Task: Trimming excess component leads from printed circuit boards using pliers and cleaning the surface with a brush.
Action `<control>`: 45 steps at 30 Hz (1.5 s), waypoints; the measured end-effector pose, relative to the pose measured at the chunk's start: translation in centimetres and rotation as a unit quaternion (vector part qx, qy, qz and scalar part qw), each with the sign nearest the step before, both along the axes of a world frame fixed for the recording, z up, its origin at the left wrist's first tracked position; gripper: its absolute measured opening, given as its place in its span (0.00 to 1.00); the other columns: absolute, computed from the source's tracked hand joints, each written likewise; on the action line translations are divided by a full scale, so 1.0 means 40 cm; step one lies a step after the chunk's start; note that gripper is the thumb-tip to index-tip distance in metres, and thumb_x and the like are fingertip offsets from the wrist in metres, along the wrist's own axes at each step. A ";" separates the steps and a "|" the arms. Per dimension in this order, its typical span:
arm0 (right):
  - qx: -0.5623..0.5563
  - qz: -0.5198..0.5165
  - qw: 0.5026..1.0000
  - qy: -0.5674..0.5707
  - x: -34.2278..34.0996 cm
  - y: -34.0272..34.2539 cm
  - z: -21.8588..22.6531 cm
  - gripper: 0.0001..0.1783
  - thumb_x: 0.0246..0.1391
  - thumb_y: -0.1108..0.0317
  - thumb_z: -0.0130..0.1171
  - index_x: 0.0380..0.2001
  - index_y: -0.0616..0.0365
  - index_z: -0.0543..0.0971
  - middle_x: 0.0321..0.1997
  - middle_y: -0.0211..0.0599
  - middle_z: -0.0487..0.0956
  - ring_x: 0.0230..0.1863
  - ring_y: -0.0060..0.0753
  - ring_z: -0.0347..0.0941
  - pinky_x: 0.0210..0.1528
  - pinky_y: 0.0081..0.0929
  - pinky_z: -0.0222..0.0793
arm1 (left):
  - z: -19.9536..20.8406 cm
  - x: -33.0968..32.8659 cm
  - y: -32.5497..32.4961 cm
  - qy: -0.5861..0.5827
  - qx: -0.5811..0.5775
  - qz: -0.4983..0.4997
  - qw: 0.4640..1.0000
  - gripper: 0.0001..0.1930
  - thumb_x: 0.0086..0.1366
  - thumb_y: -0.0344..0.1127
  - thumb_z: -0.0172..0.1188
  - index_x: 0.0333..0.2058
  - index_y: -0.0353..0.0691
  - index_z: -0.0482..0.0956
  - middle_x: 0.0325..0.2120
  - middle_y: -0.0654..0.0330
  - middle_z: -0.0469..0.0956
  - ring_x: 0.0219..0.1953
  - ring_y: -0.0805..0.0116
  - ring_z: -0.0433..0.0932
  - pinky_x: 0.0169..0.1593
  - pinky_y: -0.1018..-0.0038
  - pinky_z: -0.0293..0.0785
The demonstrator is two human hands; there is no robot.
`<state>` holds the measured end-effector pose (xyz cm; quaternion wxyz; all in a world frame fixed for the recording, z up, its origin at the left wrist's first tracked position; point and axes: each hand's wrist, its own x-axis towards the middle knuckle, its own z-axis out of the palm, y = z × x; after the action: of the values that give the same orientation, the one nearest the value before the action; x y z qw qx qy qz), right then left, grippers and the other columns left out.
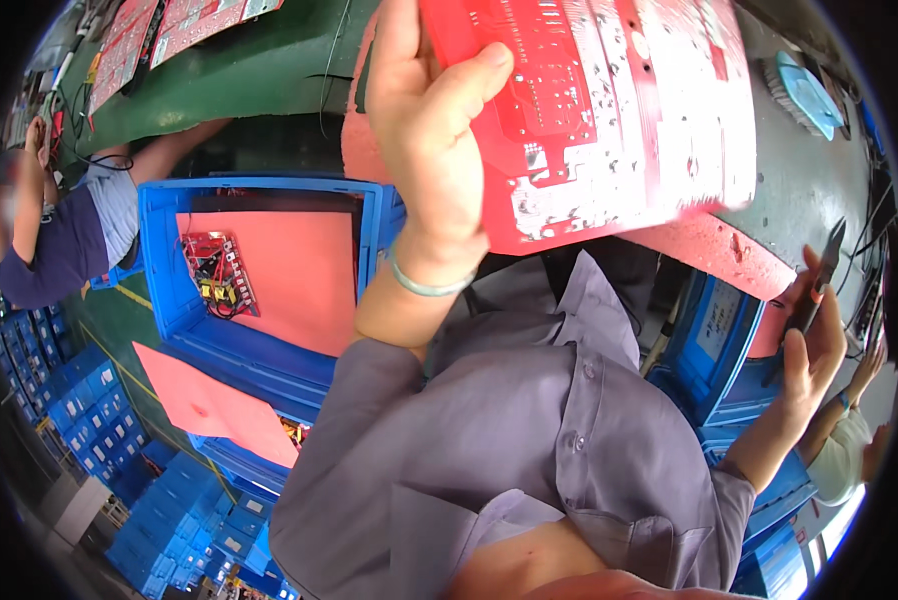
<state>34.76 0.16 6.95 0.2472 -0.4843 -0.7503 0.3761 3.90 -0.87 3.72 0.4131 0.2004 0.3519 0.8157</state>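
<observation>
My left hand point(434, 130) grips the left edge of a large red circuit board point(619, 110), held up close to the camera with its solder side toward me. A pale band circles that wrist. My right hand point(814, 345) is low at the right, closed around a pair of black side cutters point(817, 285) whose tips point up. The cutters are apart from the board. My grey shirt fills the lower middle.
A blue crate point(164, 270) lined with a red sheet holds a wired red board point(217, 272) at left. More blue crates point(89, 410) are stacked below. A seated person point(64, 240) works at the green bench point(249, 70); another person's arm point(849, 430) shows at right.
</observation>
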 end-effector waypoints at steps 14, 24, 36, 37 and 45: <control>0.160 0.163 0.931 -0.283 -0.197 -0.055 0.045 0.35 0.31 0.85 0.54 0.51 0.65 0.68 0.43 0.48 0.70 0.44 0.45 0.68 0.47 0.32 0.63 | -0.141 0.056 -0.189 -0.011 0.027 0.003 1.000 0.31 0.55 0.16 0.52 0.56 0.36 0.51 0.51 0.55 0.63 0.54 0.68 0.63 0.56 0.69 0.61; 0.307 0.173 0.833 -0.427 -0.201 -0.061 0.048 0.33 0.35 0.84 0.58 0.51 0.57 0.70 0.40 0.42 0.69 0.39 0.41 0.67 0.40 0.35 0.65 | -0.157 0.060 -0.213 0.074 0.039 0.025 0.996 0.38 0.48 0.13 0.58 0.57 0.33 0.51 0.49 0.49 0.68 0.49 0.64 0.71 0.50 0.70 0.72; 0.292 0.173 0.851 -0.400 -0.173 -0.070 0.022 0.39 0.27 0.85 0.59 0.52 0.59 0.70 0.37 0.42 0.67 0.37 0.42 0.66 0.39 0.36 0.64 | -0.162 0.079 -0.207 0.148 0.080 0.048 0.985 0.41 0.45 0.13 0.60 0.58 0.37 0.50 0.51 0.46 0.67 0.50 0.59 0.71 0.49 0.67 0.74; 0.296 0.173 0.850 -0.400 -0.172 -0.071 0.021 0.39 0.26 0.85 0.59 0.52 0.59 0.70 0.37 0.42 0.67 0.37 0.42 0.66 0.40 0.36 0.64 | -0.159 0.082 -0.205 0.145 0.083 0.059 0.984 0.42 0.45 0.13 0.61 0.58 0.37 0.50 0.50 0.46 0.67 0.50 0.59 0.71 0.48 0.67 0.74; 0.284 0.169 0.856 -0.398 -0.164 -0.074 0.018 0.40 0.25 0.84 0.60 0.52 0.59 0.70 0.38 0.43 0.67 0.37 0.43 0.66 0.41 0.37 0.64 | -0.156 0.082 -0.208 0.217 0.087 0.041 0.972 0.35 0.49 0.22 0.59 0.56 0.34 0.53 0.50 0.48 0.69 0.52 0.56 0.69 0.54 0.60 0.67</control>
<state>28.20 -2.81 7.67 -0.0132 -0.3669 -0.9292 -0.0420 7.19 -9.20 -2.51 0.2745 0.3930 0.3686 0.7965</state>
